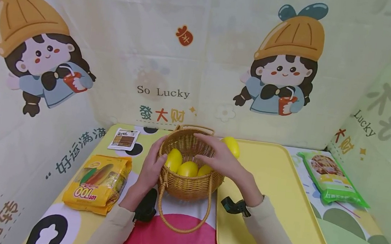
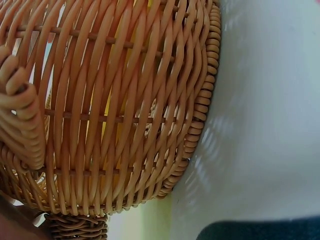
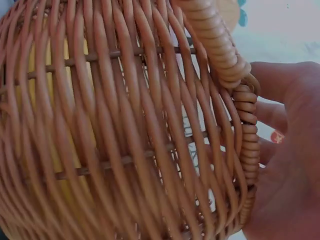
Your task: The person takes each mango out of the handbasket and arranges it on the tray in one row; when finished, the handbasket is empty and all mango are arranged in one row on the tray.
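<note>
A round wicker basket point(image 1: 188, 185) stands at the middle of the table, with several yellow lemons point(image 1: 187, 169) inside it. My left hand point(image 1: 151, 164) holds the basket's left rim, thumb over the edge and fingers along the outer side. Over the right side of the opening is my right hand point(image 1: 225, 159), its fingers parted and reaching inward with nothing seen between them. In the right wrist view that hand point(image 3: 292, 145) lies just past the rim, by the wrapped handle point(image 3: 215, 40). Another lemon point(image 1: 231, 146) rests beyond the right hand at the yellow tray's back corner.
The yellow tray point(image 1: 277, 226) fills the table right of the basket. A green bag of food point(image 1: 332, 178) lies farther right. On the left are a yellow snack bag point(image 1: 97, 183) and a small white packet point(image 1: 124, 139). Printed cloth walls enclose the table.
</note>
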Available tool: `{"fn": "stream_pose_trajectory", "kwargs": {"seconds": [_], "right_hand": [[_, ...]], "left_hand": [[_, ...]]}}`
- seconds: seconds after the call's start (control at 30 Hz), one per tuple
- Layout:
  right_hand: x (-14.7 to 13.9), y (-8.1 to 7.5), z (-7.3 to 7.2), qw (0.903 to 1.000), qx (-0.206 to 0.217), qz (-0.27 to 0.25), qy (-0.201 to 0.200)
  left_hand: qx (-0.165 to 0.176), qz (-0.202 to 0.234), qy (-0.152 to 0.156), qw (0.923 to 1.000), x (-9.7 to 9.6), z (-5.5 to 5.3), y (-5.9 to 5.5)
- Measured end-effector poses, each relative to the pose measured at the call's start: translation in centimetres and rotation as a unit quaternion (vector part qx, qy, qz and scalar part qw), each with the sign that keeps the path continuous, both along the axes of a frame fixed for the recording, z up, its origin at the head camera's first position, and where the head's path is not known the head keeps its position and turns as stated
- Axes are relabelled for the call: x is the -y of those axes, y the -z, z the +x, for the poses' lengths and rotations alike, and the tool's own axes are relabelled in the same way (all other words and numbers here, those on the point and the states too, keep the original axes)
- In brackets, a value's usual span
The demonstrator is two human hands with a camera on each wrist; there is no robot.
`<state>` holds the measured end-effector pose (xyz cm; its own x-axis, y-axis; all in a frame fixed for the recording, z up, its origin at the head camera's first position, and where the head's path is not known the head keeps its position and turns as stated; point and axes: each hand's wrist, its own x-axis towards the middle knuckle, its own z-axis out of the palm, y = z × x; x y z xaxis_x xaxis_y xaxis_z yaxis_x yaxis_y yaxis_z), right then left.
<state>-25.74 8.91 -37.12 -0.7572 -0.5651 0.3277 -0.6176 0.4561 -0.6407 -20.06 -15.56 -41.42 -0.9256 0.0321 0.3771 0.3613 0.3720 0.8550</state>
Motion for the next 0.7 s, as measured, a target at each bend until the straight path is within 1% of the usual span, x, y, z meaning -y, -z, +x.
{"fn": "stream_pose_trajectory", "kwargs": {"seconds": [0.17,0.3,0.43,0.57,0.7], "right_hand": [[0.6,-0.4,-0.1,0.9985,0.006,0.05,-0.02],[1.0,-0.4,-0.2,0.9953,0.013,0.091,-0.032],[1.5,-0.5,-0.4,0.9896,0.017,0.137,-0.04],[1.9,-0.6,-0.6,0.9814,0.03,0.182,-0.051],[2.4,-0.4,-0.9,0.9735,0.039,0.216,-0.065]], "left_hand": [[0.001,-0.001,-0.002,1.0,0.0,0.0,0.0],[0.003,-0.002,0.0,1.0,0.1,0.0,-0.1],[0.004,-0.004,0.002,1.0,0.1,0.0,-0.1],[0.003,-0.003,0.002,1.0,0.2,0.0,0.0],[0.0,-0.002,0.001,1.0,0.1,0.0,0.1]]}}
